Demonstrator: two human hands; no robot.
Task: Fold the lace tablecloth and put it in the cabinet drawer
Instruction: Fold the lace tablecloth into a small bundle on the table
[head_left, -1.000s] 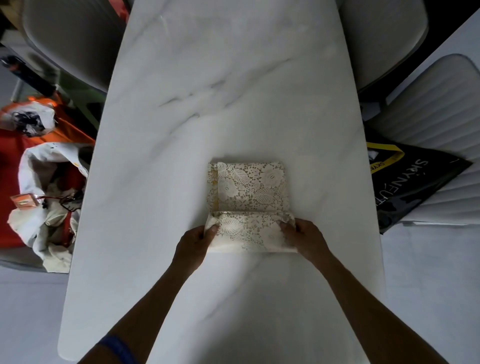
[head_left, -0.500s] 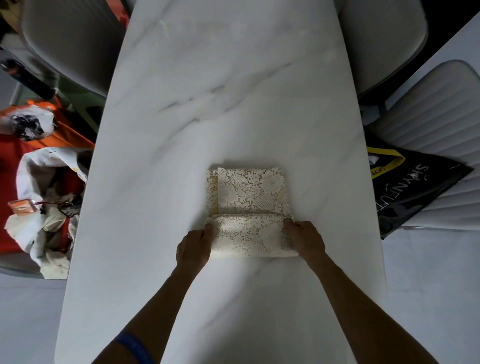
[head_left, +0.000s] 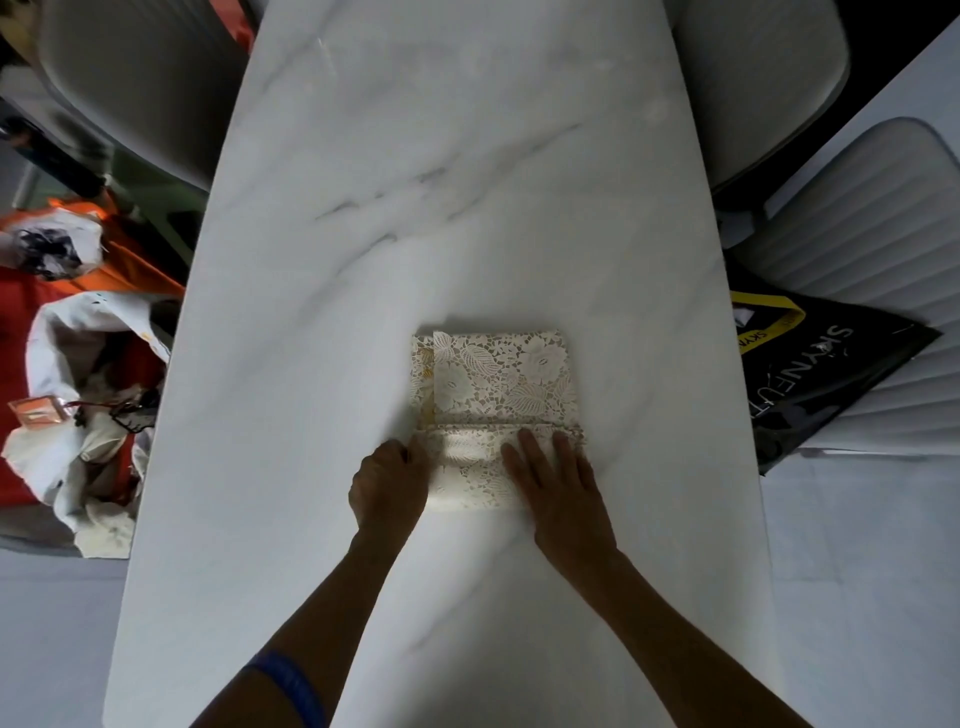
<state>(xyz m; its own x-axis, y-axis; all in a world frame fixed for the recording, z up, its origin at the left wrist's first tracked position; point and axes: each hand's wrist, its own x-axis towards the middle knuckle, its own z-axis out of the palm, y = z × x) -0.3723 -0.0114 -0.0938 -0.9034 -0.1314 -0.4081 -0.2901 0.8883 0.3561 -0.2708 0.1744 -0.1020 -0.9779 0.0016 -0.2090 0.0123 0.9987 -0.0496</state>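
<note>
The soft, light tablecloth (head_left: 493, 410), near the tabletop's (head_left: 467, 182) near edge, is pressed by the flat right hand (head_left: 558, 483); the curled left hand (head_left: 387, 483) grips its side.

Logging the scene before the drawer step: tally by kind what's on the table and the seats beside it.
Lace tablecloth, folded, on the marble table: 1
Hands on the cloth: 2, left hand at its left edge, right hand flat on top
Chairs: 3, at
Black bag on the right chair: 1
Total: 7
</note>
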